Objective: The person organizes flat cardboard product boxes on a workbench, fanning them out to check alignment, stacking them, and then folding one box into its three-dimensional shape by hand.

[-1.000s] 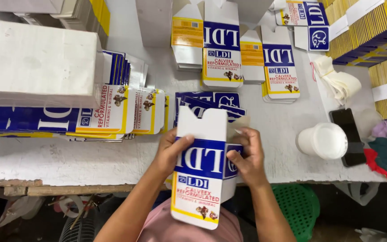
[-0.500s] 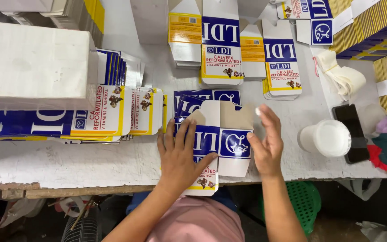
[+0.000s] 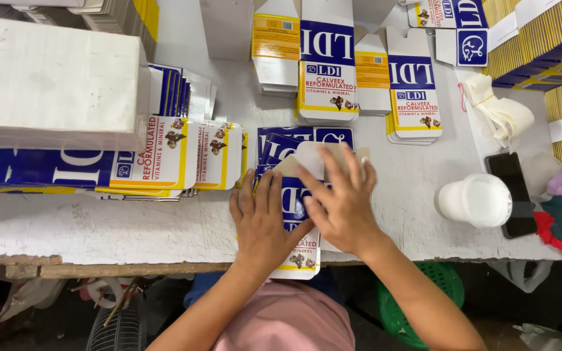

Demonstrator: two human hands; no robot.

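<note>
Fingers [image 3: 333, 172] flat on blue-white carton [image 3: 294, 201]

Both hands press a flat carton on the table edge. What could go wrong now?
The flat carton overhangs the table edge, so it could slip off if the left hand lifts. The right hand presses the flap near the stack behind, and might push it out of order.
</note>
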